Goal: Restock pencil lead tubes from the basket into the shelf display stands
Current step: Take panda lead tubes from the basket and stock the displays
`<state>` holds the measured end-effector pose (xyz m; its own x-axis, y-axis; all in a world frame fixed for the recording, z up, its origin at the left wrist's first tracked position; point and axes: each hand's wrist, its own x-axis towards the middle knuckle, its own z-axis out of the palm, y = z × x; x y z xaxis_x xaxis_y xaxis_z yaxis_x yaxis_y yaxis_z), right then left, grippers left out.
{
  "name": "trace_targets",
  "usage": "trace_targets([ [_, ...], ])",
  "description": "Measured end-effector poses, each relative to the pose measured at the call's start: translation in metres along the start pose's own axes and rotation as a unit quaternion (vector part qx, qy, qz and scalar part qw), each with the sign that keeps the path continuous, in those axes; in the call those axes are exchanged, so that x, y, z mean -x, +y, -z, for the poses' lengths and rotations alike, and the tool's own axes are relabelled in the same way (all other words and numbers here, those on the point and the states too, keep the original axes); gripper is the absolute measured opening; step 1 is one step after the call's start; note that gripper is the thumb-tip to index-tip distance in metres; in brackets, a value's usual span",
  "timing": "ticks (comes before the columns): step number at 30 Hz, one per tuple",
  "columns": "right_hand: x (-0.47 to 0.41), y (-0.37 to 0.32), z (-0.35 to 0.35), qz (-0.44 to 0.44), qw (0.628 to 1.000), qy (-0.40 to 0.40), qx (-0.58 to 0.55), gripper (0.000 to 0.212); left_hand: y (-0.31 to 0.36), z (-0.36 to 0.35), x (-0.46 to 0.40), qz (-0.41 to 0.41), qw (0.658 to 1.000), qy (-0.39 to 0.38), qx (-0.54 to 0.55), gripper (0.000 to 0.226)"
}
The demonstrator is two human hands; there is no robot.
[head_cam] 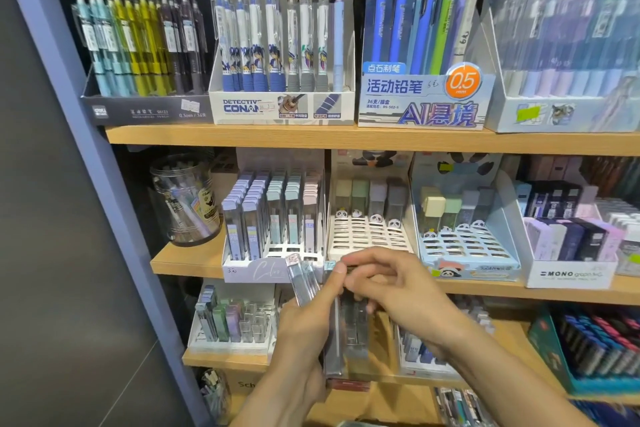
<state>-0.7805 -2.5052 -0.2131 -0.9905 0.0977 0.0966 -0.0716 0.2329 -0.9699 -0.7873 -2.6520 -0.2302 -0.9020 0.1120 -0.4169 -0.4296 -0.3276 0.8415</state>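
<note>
Your left hand (304, 326) grips a bunch of lead tubes (341, 326); your right hand (388, 282) pinches one free. Next, seat it in an empty slot of the white stand (273, 255) at centre frame.

We see both hands low centre, in front of the shelves. Left hand (304, 319) grips a fanned bunch of clear lead tubes (303, 282), tops tilted up-left. Right hand (391, 288) curls over from the right, fingertips pinching the top of one tube in the bunch. Just above the left hand: white display stand (273, 253), rear rows full of tubes, front slots vacant. Just above the right hand: white panda stand (369, 236), only the back row filled. Up-right of the right hand: blue panda stand (464, 246), mostly vacant slots. Far above both hands: top shelf (346, 139) with mechanical pencil boxes.
</note>
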Motion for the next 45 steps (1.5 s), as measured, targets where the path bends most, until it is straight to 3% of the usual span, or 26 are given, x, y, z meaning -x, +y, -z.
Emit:
trace_targets([
  [2, 0.011, 0.0, -0.001, -0.01, 0.997, -0.052, -0.062, 0.039, 0.002, -0.003, 0.004, 0.008, 1.0, -0.014, 0.009, 0.137],
  [4, 0.015, 0.0, -0.002, -0.002, 0.997, -0.057, -0.049, 0.057, 0.002, -0.005, 0.002, 0.016, 1.0, -0.018, -0.003, 0.13],
  [6, 0.017, 0.0, -0.005, 0.013, 0.998, -0.059, -0.033, 0.066, 0.001, -0.004, 0.001, -0.003, 1.0, -0.029, 0.0, 0.091],
  [8, 0.017, 0.0, -0.008, 0.023, 0.997, -0.062, -0.032, 0.065, 0.002, -0.004, 0.003, -0.006, 0.999, -0.043, -0.002, 0.064],
  [10, 0.016, 0.0, -0.008, 0.028, 0.998, -0.052, -0.03, 0.063, 0.002, -0.002, 0.003, 0.002, 0.999, -0.041, -0.001, 0.066],
  [13, 0.012, -0.004, 0.0, 0.039, 0.999, -0.015, -0.029, 0.062, 0.0, 0.003, -0.003, -0.008, 0.998, -0.057, -0.008, 0.052],
  [20, -0.012, -0.043, -0.004, 0.182, 0.981, 0.065, 0.018, 0.051, 0.003, 0.011, -0.007, -0.035, 0.999, -0.022, 0.027, 0.058],
  [24, -0.031, -0.061, -0.026, 0.234, 0.971, 0.033, 0.026, 0.051, 0.011, 0.02, -0.009, -0.052, 0.997, 0.02, 0.044, 0.046],
  [33, -0.052, -0.068, -0.043, 0.21, 0.977, 0.024, 0.026, 0.046, 0.018, 0.043, -0.016, -0.093, 0.989, -0.004, 0.116, 0.04],
  [39, -0.055, -0.07, -0.044, 0.159, 0.982, -0.052, -0.089, 0.04, 0.021, 0.049, -0.015, -0.071, 0.978, -0.085, 0.179, 0.03],
  [42, -0.055, -0.073, -0.042, 0.167, 0.981, -0.035, -0.088, 0.038, 0.021, 0.05, -0.013, -0.066, 0.978, -0.089, 0.178, 0.037],
  [45, -0.055, -0.078, -0.044, 0.198, 0.978, 0.033, -0.062, 0.035, 0.022, 0.052, -0.012, -0.07, 0.987, -0.026, 0.145, 0.042],
])
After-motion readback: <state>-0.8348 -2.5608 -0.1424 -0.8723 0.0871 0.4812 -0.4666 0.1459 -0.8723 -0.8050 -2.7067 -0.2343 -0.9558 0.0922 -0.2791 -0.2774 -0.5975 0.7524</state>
